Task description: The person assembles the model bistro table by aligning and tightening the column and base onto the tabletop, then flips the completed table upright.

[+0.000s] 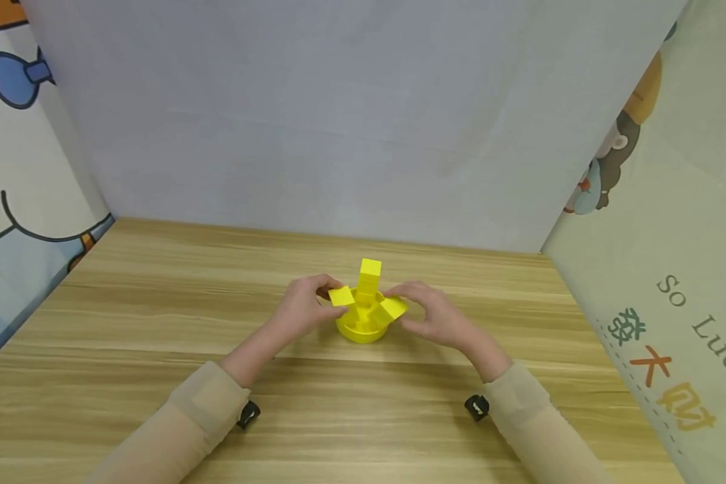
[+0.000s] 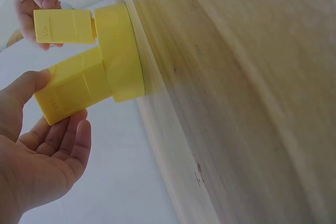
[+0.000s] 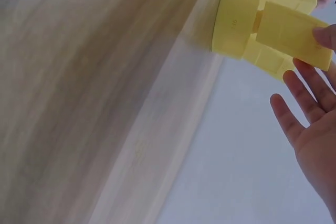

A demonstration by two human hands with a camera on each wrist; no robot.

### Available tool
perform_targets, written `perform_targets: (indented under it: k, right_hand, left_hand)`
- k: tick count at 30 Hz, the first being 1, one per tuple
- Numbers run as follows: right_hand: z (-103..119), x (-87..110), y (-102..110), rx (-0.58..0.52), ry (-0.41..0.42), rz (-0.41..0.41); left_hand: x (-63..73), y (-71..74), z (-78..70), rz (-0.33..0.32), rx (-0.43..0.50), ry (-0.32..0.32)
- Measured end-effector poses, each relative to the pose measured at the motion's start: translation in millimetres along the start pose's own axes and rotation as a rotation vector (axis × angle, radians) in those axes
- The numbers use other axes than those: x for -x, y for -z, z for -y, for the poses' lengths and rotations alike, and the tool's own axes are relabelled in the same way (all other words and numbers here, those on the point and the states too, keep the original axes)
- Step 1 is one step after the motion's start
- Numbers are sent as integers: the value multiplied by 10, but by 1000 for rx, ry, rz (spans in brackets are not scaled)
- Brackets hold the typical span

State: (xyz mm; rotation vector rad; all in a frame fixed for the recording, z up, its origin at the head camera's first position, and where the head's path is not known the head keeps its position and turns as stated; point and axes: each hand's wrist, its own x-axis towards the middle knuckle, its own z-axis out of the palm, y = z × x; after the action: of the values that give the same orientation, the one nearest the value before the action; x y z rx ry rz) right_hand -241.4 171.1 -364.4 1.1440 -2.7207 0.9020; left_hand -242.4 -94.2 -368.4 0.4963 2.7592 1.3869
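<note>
A yellow piece with a round base point(image 1: 363, 335) stands on the wooden table, and three yellow rectangular blocks rise from it. My left hand point(image 1: 302, 306) pinches the left block point(image 1: 341, 296) between thumb and fingers near its top; that block leans outward. On the other side, my right hand point(image 1: 437, 317) pinches the right block point(image 1: 393, 308), also tilted outward. The rear block point(image 1: 370, 270) stands upright with no hand on it. Up close in the left wrist view, the left block point(image 2: 76, 85) bears small raised marks. A narrow neck joins the right block point(image 3: 294, 32) to the base.
The wood-grain table point(image 1: 363, 417) ends at a pale grey backdrop point(image 1: 314, 134). Printed cartoon panels point(image 1: 653, 282) flank it on both sides. Small black devices point(image 1: 476, 407) sit at both wrists, below the beige sleeves point(image 1: 526, 410).
</note>
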Motion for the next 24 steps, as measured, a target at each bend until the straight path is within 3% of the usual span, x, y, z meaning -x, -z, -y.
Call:
perform_targets:
  k: [12,19,24]
  right_hand:
    - [62,42,-169,107,-65,-87]
    - [165,-18,-224,185,-153,-66]
    - [180,-25,-228,161,-201,-35]
  left_hand:
    - [107,-98,-33,-12,9,18]
    - [107,-93,-11,-13,11,4]
    - [97,-94,-12,-8,5,7]
